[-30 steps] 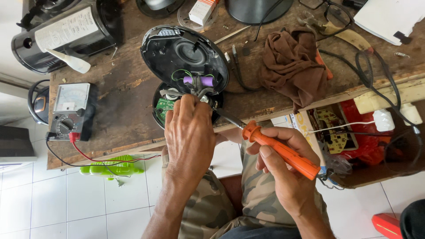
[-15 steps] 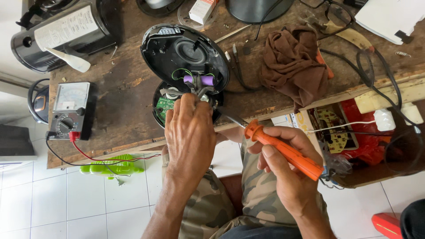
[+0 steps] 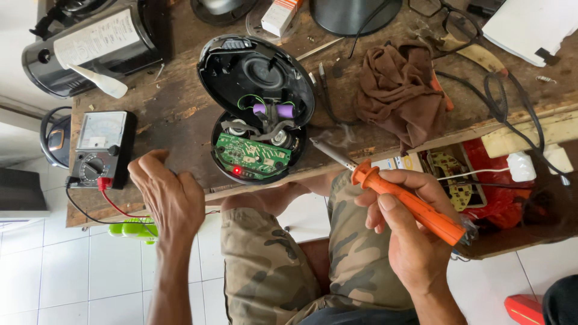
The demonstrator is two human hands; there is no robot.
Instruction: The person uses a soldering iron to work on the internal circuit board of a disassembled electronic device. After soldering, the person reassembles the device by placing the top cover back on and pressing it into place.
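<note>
From the head view, your right hand [image 3: 415, 222] is wrapped around the orange handle of the soldering iron [image 3: 409, 201], fingers closed on it, the metal tip pointing toward ten o'clock and hovering just off the rim of the opened black device [image 3: 256, 108]. A faint haze sits near the tip (smoke, I think, though the view is too soft to be sure). The device lies at twelve o'clock from your lap, shell hinged open, its green circuit board [image 3: 250, 155] showing a lit red light. Your left hand [image 3: 171, 195] sits at the table edge at about eight o'clock from the device, fingers loosely curled and holding nothing, just beside the analog multimeter [image 3: 101, 147] and its red lead [image 3: 117, 204].

The risk, as I judge it: the board looks powered, so a stray touch of the tip could bridge contacts. The iron also hangs above your camouflage shorts [image 3: 271, 265]; a slackened grip would drop it there.
</note>
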